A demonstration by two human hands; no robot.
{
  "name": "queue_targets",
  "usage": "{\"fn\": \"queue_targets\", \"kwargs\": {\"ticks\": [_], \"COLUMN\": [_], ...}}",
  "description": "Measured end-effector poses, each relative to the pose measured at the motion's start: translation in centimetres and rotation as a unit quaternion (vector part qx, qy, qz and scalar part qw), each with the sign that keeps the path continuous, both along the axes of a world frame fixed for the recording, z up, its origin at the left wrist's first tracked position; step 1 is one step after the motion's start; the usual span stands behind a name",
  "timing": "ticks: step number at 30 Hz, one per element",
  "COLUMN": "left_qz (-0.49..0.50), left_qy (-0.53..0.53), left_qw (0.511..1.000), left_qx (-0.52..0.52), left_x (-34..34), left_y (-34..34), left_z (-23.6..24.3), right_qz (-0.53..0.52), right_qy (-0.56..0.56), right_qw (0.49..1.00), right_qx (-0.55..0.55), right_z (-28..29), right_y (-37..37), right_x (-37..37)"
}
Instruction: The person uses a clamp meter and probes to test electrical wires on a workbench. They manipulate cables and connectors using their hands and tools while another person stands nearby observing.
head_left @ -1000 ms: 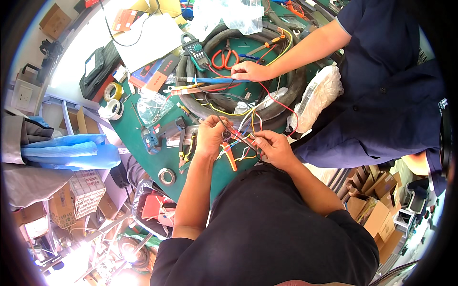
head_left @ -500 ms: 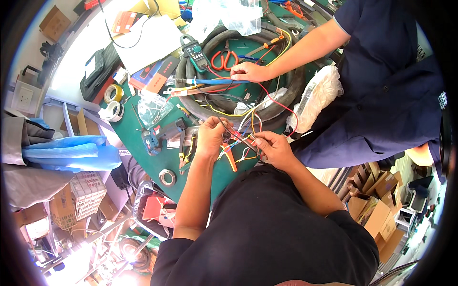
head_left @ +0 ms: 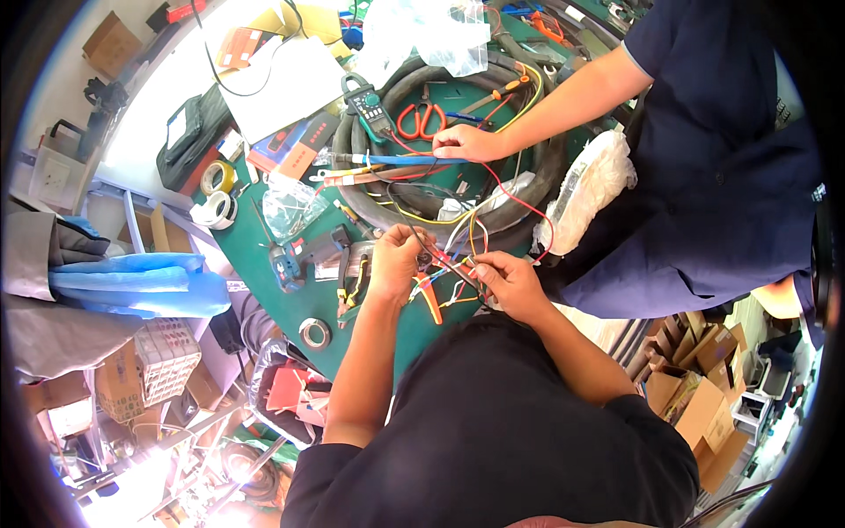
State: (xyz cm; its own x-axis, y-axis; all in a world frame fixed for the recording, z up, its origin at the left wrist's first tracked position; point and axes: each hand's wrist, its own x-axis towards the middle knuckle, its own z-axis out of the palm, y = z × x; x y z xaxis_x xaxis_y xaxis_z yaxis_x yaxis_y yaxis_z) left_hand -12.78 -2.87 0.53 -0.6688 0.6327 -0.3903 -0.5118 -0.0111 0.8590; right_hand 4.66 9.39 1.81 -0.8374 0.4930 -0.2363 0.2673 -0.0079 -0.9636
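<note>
My left hand (head_left: pixel 398 260) is closed, thumb and fingers pinching a dark cable (head_left: pixel 451 262) above the near part of the table. My right hand (head_left: pixel 519 286) is closed in a pinch on thin wires beside it. Several coloured wires (head_left: pixel 444 275) run between the hands, their ends partly hidden by my fingers. Below them lies an orange-handled tool (head_left: pixel 429 301), its other end covered by the wires. Across the table, a co-worker's hand (head_left: pixel 468 143) rests at a blue cable (head_left: pixel 407 160) beside a thick black cable coil (head_left: pixel 349 204).
On the green table (head_left: pixel 282 238) lie a clamp meter (head_left: pixel 368 107), red-handled cutters (head_left: pixel 422 116), a power drill (head_left: pixel 295 260), pliers (head_left: pixel 352 289), tape rolls (head_left: pixel 314 333) and a clear plastic bag (head_left: pixel 292 207). A wrapped white bundle (head_left: pixel 588 189) is at right. An open bin (head_left: pixel 288 387) stands below the left edge.
The whole view has shifted slightly, so things sit a little lower and to the right. Both hands keep nearly the same place and grip; the co-worker's hand stays by the blue cable.
</note>
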Motion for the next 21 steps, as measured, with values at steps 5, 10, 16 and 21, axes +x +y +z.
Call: {"fn": "queue_targets", "kwargs": {"ticks": [5, 10, 16, 21], "left_qz": [0.011, 0.001, -0.002, 0.004], "left_qy": [-0.003, 0.0, -0.014, -0.029], "left_qw": [1.0, 1.0, 1.0, 1.0], "left_qx": [0.021, 0.005, 0.007, 0.008], "left_x": [0.2, 0.2, -0.1, 0.0], "left_y": [-0.1, -0.2, -0.5, -0.5], "left_z": [-0.3, -0.1, -0.2, -0.4], "right_qz": [0.01, 0.009, -0.002, -0.001], "right_qy": [0.007, 0.01, -0.001, 0.004], "right_qw": [1.0, 1.0, 1.0, 1.0], "right_qx": [0.013, 0.008, -0.03, -0.026], "right_z": [-0.1, -0.4, 0.2, 0.0], "right_y": [0.1, -0.1, -0.4, -0.3], "right_x": [0.0, 0.1, -0.1, -0.1]}}
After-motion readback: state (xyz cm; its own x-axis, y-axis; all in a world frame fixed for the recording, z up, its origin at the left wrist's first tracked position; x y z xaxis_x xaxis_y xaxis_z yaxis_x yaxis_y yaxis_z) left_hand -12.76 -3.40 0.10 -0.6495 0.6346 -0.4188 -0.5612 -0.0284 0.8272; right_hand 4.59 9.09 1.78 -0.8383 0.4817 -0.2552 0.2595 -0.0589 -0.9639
